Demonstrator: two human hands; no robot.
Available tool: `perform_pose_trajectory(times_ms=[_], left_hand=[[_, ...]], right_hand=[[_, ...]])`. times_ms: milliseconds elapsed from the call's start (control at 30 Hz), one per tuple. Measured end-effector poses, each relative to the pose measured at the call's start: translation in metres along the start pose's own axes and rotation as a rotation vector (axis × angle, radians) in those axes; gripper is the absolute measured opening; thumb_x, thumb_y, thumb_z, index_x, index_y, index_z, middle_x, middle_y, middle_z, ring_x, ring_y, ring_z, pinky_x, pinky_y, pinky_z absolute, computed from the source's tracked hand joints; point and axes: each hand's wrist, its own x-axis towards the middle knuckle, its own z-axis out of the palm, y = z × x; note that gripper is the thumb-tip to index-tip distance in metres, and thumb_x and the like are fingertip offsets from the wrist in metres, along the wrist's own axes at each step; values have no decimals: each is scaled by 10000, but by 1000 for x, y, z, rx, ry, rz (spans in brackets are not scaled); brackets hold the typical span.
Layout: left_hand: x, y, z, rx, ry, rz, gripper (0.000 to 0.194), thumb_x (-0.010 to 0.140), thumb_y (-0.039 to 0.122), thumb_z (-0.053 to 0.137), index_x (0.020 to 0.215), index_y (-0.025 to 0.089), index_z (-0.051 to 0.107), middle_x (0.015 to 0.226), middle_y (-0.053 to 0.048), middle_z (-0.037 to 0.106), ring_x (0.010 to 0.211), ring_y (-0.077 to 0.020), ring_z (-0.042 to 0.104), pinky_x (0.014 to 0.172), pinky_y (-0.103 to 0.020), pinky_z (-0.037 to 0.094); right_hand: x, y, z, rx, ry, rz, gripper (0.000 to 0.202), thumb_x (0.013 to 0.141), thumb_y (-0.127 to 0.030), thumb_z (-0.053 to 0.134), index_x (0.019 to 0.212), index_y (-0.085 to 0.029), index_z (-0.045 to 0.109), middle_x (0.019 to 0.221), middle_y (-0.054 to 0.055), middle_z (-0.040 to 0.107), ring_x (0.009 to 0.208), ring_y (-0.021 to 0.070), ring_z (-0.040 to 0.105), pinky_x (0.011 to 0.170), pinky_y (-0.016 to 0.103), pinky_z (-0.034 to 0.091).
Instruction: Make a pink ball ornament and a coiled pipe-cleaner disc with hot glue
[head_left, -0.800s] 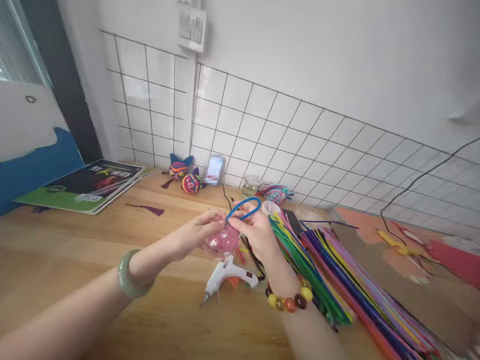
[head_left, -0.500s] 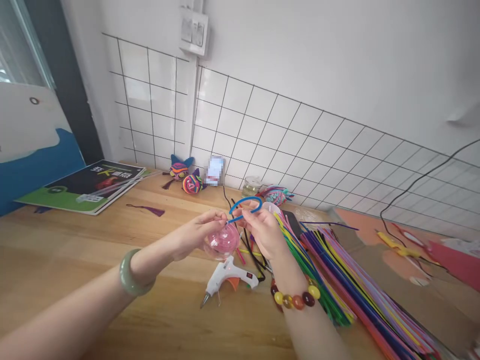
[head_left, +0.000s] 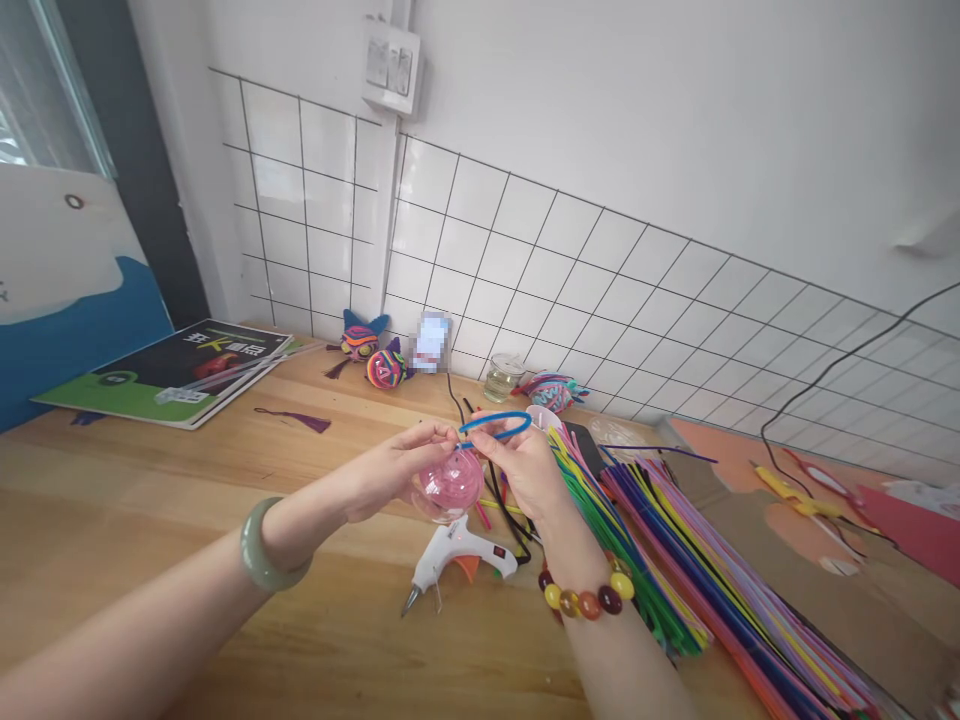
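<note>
Pinching the top of a pink see-through ball (head_left: 448, 488), the left hand (head_left: 386, 468) holds it up, while the right hand (head_left: 525, 470) nips a blue pipe-cleaner loop (head_left: 517, 416) just above! Firm at the join, light on the curve: that avoids kinks. Nearer, a white glue gun (head_left: 448, 546) lies on the table (head_left: 300, 640); pipe cleaners (head_left: 660, 540) spread right, a purple tassel (head_left: 311, 422) sits left.

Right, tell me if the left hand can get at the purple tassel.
Probably yes: only bare tabletop shows between the left hand and the purple tassel, though the hand would likely have to let go of the pink ball first.
</note>
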Motion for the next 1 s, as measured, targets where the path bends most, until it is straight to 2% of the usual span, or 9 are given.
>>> perform_pose_trajectory(times_ms=[233,333,400,500,567,633,700,867,1000], left_hand=[[-1,-1,3,19,11,-10,192,788,348,528,904,196,525,819,-21,485,763,-164,496,634,-381,522],[0,-2,3,31,30,-21,201,788,354,514,913,196,525,803,-23,499,744,-169,508,630,-394,521],[2,-2,2,35,45,-20,204,782,363,515,900,197,527,780,-14,502,710,-157,506,624,-389,520],[4,-4,0,52,76,-27,230,768,389,518,896,198,528,767,-8,506,679,-151,510,598,-369,519],[5,-6,-2,75,99,-23,246,760,401,518,903,201,530,788,-12,508,695,-160,516,570,-344,517],[5,-8,-3,95,121,-6,249,753,404,521,903,205,532,826,-17,503,722,-165,508,538,-310,512],[5,-9,-2,106,137,11,239,744,397,531,888,206,533,851,-19,495,741,-163,494,514,-270,500],[3,-4,3,117,156,5,222,744,387,525,861,199,524,801,-12,494,702,-146,489,490,-215,462],[3,0,6,127,159,-30,215,736,371,525,850,189,517,751,-4,486,658,-135,485,484,-214,451]], right_hand=[[0,2,-1,1,-38,64,395,647,-256,706,1018,-204,580,780,1,661,733,150,624,740,308,473],[0,-2,-4,-42,-64,45,495,646,-254,702,1105,-215,522,830,11,650,789,159,619,775,319,470],[-1,-7,-8,-139,-34,-26,582,645,-242,699,1175,-240,459,960,36,620,870,172,600,788,331,472],[-6,-19,-12,-460,93,-239,659,659,-222,680,1244,-283,384,1157,62,528,1021,204,529,833,373,455],[-10,-28,-13,-736,122,-404,550,700,-202,641,1206,-290,444,1209,51,499,1119,216,454,934,411,380],[-14,-33,-11,-957,57,-540,397,734,-188,607,1113,-288,539,1177,36,528,1156,222,415,983,432,323],[-17,-35,-7,-1088,-15,-626,295,760,-189,584,1041,-278,589,1095,34,581,1145,230,420,976,452,317],[-18,-32,3,-1248,-57,-668,171,819,-193,533,954,-233,630,895,40,644,996,229,498,944,476,299],[-20,-33,7,-1286,-65,-688,178,830,-145,506,896,-236,644,824,29,638,896,201,522,944,466,286]])
